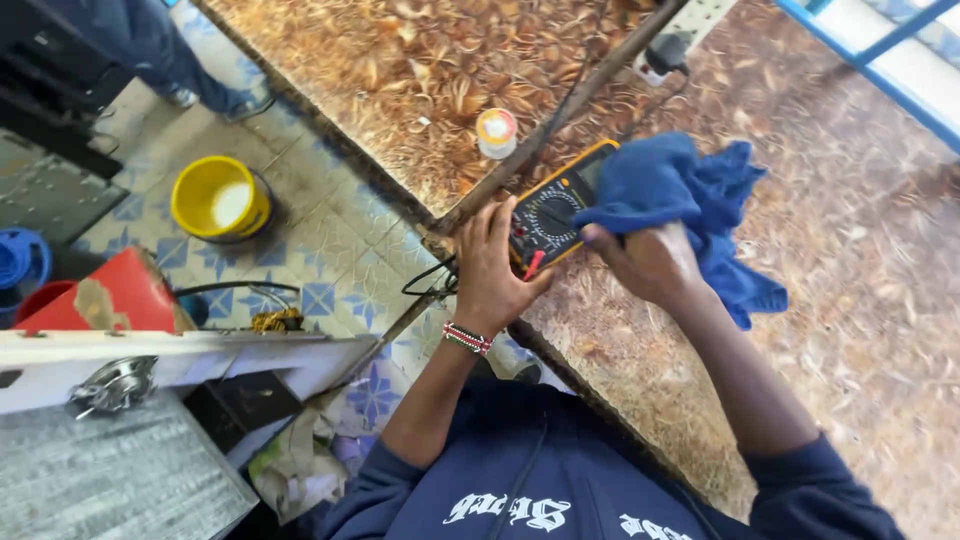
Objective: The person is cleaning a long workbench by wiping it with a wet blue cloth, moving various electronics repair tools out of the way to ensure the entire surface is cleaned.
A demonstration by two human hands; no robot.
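At the near edge of a brown, leaf-patterned bench [800, 330], a person's left hand [490, 270] closes around the lower end of a yellow-cased multimeter [553, 208], thumb reaching across its front below the dial, while the right hand [650, 262] is clamped on a bunched blue cloth [690, 205] pressed over the meter's upper right part. The cloth hides the screen end of the meter and drapes down past the wrist toward the bench's middle. A beaded band [467, 338] circles the left wrist. A long dark bar [560, 115] runs diagonally across the bench from the edge beside the left hand up toward the far edge, passing just beside a small white jar with an orange lid [496, 132]. Dark leads [428, 280] trail off the bench edge under the left hand. On the tiled floor [330, 250] below stand a yellow bucket [220, 198], a red container [110, 295] and a blue spool [20, 258]; another person's trouser leg [150, 45] shows at the top left corner.
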